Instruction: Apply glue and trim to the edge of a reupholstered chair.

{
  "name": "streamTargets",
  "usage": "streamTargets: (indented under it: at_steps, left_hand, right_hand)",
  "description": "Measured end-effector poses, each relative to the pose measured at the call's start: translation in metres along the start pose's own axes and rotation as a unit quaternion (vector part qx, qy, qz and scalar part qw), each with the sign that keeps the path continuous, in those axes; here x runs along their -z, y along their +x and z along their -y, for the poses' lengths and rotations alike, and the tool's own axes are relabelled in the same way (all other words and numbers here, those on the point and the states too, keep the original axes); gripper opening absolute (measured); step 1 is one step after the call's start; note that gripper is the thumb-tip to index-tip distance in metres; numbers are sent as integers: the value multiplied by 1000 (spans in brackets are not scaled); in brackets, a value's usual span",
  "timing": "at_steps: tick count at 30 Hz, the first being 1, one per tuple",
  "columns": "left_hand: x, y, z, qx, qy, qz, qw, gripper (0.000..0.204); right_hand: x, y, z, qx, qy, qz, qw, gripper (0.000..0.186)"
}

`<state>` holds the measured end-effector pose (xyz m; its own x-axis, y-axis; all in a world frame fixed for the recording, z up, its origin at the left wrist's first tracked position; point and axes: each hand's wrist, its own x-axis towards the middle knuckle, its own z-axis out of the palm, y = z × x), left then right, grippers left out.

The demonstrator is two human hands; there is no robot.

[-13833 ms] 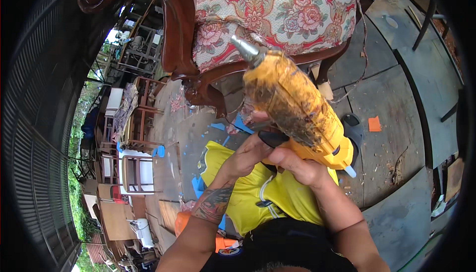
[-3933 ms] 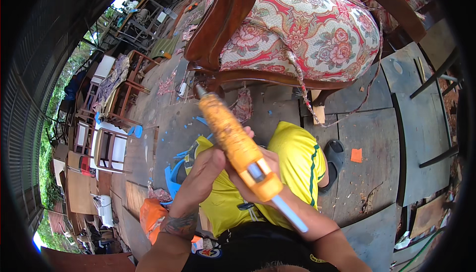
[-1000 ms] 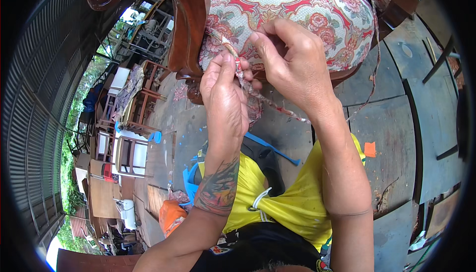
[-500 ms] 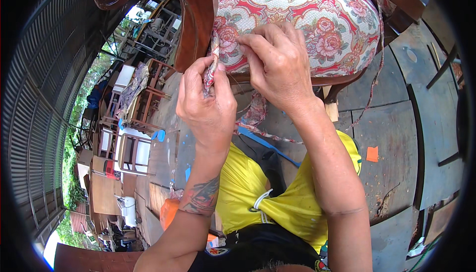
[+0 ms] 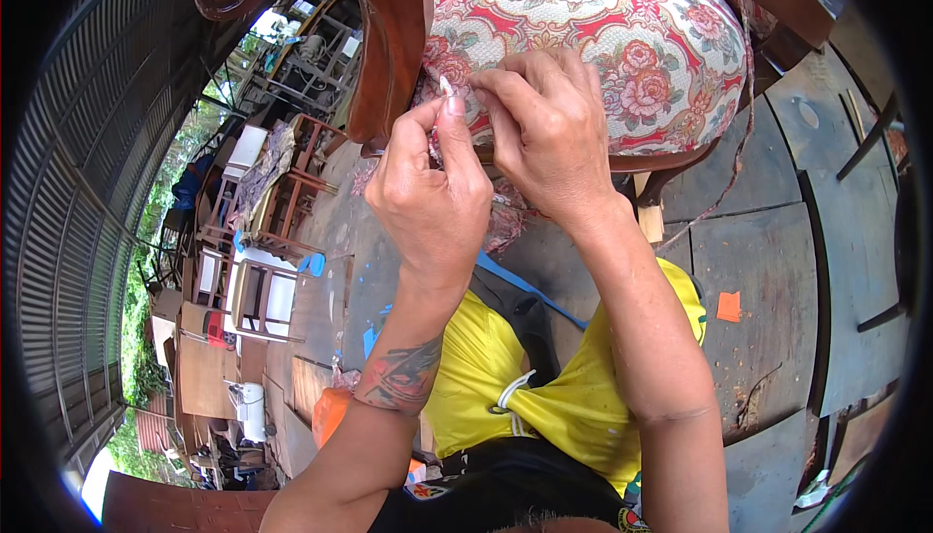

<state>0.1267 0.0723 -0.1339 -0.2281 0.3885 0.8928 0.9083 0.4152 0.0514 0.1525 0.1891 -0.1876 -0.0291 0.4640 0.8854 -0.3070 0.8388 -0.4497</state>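
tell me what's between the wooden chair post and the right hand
In the head view, the left hand has its fingertips there, pinching a fabric cord, with the floral seat behind.

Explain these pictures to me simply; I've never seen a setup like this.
No machine here: these are a person's own bare hands. Every picture comes from a wide fisheye camera worn on the head, looking down, so straight edges bend near the rim. The left hand pinches a fabric-covered cord by its pale end. The right hand is beside it, fingertips drawn together; whether they hold anything is unclear. Behind is a floral upholstered seat. On the floorboards lie an orange scrap and a blue strip.
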Motion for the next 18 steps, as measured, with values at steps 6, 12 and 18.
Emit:
streamTargets:
  at_steps: [6, 12, 18]
  left_hand:
    - [12, -7, 7, 30, 25, 3, 999, 10]
    - [14, -5, 11, -55, 42, 1, 998, 9]
    - [25, 0, 20, -126, 63, 13, 990, 12]
  right_hand:
    - [-5, 3, -4, 17, -9, -12, 1000, 19]
    - [-12, 9, -3, 55, -14, -21, 998, 25]
    - [-15, 10, 1, 45, -26, 33, 998, 42]
